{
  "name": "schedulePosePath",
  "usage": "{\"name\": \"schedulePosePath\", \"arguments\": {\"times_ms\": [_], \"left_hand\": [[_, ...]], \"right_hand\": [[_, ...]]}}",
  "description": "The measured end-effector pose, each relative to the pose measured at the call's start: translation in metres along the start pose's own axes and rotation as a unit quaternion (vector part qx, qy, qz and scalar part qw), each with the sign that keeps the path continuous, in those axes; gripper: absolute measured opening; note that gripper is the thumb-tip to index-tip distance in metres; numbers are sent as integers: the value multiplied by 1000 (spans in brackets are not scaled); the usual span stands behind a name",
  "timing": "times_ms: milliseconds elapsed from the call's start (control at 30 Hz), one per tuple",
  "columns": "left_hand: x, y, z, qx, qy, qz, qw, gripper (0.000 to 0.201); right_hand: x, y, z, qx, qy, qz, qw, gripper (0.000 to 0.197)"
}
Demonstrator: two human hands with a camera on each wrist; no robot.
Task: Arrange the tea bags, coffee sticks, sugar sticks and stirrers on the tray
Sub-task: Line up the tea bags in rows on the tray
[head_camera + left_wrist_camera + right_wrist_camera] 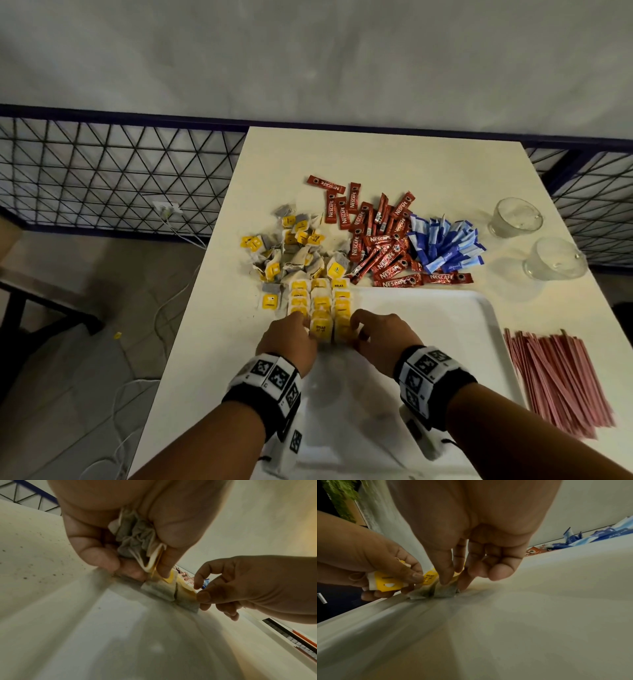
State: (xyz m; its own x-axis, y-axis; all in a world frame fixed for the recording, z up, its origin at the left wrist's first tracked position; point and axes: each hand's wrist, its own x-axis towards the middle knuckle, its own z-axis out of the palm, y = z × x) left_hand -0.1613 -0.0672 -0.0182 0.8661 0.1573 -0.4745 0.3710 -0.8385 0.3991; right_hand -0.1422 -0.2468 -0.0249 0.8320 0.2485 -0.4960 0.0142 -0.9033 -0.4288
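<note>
On a white tray (pixel 445 308), three neat rows of tea bags (pixel 320 308) are laid along the left rim, presumably so that room is left for the other items. A small bunch of tea bags (pixel 137 539) is gripped in the left hand (pixel 291 339), apparently as stock for the nearest row. The front bag is pinched and steadied by the right hand (pixel 380 337) (thumb and forefinger). Loose tea bags (pixel 294 250), coffee sticks (pixel 380 246) and sugar sticks (pixel 445 246) are heaped on the surface (pixel 376 154) beyond the tray; stirrers (pixel 561 380) lie to its right. The rows' near ends are hidden behind both hands, and the number of bags held cannot be told
</note>
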Motion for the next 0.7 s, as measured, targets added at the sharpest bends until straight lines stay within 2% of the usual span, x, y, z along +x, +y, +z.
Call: {"name": "schedulePosePath", "arguments": {"times_ms": [67, 133, 200, 300, 433, 700], "left_hand": [[-7, -2, -2, -8, 15, 10, 1000, 20], [-16, -4, -2, 18, 21, 54, 998, 20], [-23, -5, 1, 75, 15, 103, 992, 30], [-27, -2, 7, 151, -2, 136, 979, 39], [-21, 1, 12, 191, -9, 144, 971, 35], [-9, -1, 17, 198, -12, 143, 970, 33]], "right_hand": [[0, 2, 1, -15, 0, -6, 1000, 23], [-2, 2, 2, -37, 2, -20, 999, 27], [-3, 1, 3, -55, 6, -35, 998, 32], [-2, -1, 5, -73, 8, -43, 996, 34], [-2, -1, 6, -80, 19, -49, 995, 33], [0, 0, 6, -70, 25, -58, 996, 34]]}}
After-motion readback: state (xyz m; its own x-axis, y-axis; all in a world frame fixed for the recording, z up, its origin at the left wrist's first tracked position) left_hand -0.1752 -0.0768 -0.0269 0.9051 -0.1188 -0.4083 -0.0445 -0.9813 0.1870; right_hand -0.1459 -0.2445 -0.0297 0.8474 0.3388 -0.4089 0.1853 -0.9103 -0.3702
